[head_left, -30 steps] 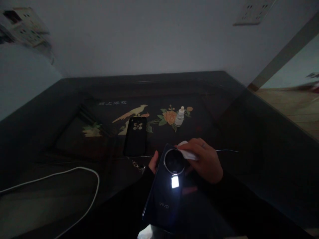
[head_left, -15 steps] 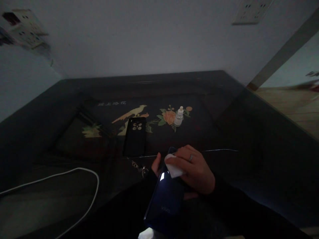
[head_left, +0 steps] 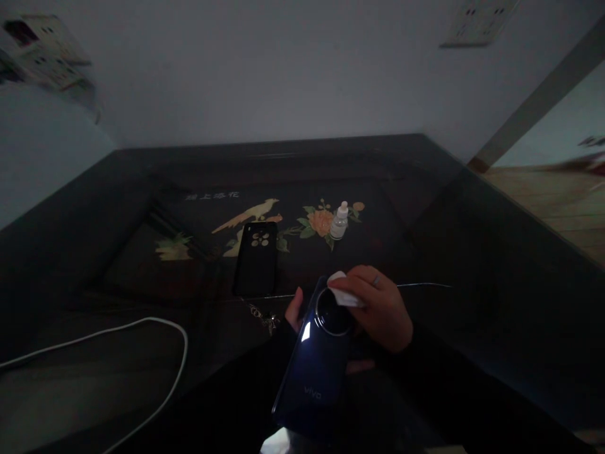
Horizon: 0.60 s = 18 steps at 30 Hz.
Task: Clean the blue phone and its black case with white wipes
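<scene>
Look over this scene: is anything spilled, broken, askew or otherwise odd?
Nothing stands out. The small bottle stands upright and capped, the black phone case lies flat on the dark table, and the phone shows no visible cracks while the right hand holds a white wipe on it.

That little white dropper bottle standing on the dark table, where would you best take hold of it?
Grip the dropper bottle around its round body, below the narrow cap, coming from the near side or from above. It stands upright and alone on the table; the phone case lies apart to its left, so fingers have room. The neck looks too slim for a firm hold.
</scene>
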Motion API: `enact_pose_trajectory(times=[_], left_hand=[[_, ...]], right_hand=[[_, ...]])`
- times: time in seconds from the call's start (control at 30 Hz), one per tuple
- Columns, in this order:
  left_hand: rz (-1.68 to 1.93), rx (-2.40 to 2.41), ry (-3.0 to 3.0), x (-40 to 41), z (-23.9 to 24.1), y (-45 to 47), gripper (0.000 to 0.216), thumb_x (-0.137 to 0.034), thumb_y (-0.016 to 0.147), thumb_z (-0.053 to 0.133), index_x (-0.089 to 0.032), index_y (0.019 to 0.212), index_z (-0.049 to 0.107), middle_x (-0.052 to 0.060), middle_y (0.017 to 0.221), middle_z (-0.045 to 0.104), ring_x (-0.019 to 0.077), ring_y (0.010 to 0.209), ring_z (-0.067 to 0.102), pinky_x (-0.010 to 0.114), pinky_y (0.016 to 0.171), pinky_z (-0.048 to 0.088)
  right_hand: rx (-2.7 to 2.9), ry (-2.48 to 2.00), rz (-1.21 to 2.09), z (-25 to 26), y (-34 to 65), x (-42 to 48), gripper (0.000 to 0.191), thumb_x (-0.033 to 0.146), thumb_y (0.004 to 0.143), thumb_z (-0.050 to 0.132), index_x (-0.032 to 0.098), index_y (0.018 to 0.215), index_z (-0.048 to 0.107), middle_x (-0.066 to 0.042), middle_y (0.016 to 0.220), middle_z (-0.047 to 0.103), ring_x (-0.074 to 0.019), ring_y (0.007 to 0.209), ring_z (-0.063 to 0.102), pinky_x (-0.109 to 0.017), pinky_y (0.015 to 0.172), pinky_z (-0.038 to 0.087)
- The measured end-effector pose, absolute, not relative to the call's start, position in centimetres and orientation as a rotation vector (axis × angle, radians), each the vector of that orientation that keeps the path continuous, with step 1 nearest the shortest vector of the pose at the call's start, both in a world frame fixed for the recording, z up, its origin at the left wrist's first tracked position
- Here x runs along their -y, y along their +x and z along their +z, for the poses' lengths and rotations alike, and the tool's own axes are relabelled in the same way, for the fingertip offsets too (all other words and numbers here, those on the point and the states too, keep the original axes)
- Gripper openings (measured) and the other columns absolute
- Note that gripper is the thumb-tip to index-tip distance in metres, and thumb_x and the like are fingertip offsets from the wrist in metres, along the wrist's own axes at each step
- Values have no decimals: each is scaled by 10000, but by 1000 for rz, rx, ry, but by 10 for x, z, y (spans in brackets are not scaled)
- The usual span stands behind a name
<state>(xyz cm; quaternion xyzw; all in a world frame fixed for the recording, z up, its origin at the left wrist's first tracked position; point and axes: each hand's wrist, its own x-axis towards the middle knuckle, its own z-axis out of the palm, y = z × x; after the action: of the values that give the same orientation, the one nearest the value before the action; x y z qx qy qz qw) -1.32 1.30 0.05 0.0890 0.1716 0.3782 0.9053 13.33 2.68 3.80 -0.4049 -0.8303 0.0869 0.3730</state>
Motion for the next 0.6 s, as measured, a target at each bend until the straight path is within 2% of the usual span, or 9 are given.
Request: enact_pose_trajectory(times=[0.1,0.23,0.3,0.47,0.6], left_hand=[[787,-340,169,-14,5,-12,600,-488,828,188,-93,1129,525,105,966,632,223,1056,496,346,943,288],[803,-317,156,-15,10,-15,615,-479,835,155,-92,1016,597,91,701,650,199,817,592,308,870,360],[794,-320,155,-15,10,-16,597,-478,835,174,-95,1019,594,80,672,645,189,751,599,300,855,371],[773,-350,135,-19,8,-18,561,-520,813,231,-149,1086,551,54,841,656,195,942,563,295,914,328],[770,-374,145,-23,4,-19,624,-532,813,188,-108,1136,513,94,906,647,225,991,542,340,920,324]], right_hand=[[2122,-1010,243,40,131,-24,180,110,775,470,164,899,590,-45,758,554,-153,734,496,-286,654,405],[2287,-701,205,45,120,-13,162,125,797,456,152,868,599,-25,651,552,-131,621,478,-266,573,382],[2273,-739,206,44,123,-16,163,128,799,457,149,882,595,-34,680,564,-136,643,488,-270,583,387],[2105,-1027,276,37,136,-28,163,119,782,471,157,889,587,-51,767,564,-148,729,508,-277,645,411],[2251,-782,251,40,125,-16,157,134,793,467,164,887,589,-30,691,561,-139,649,489,-271,580,381]])
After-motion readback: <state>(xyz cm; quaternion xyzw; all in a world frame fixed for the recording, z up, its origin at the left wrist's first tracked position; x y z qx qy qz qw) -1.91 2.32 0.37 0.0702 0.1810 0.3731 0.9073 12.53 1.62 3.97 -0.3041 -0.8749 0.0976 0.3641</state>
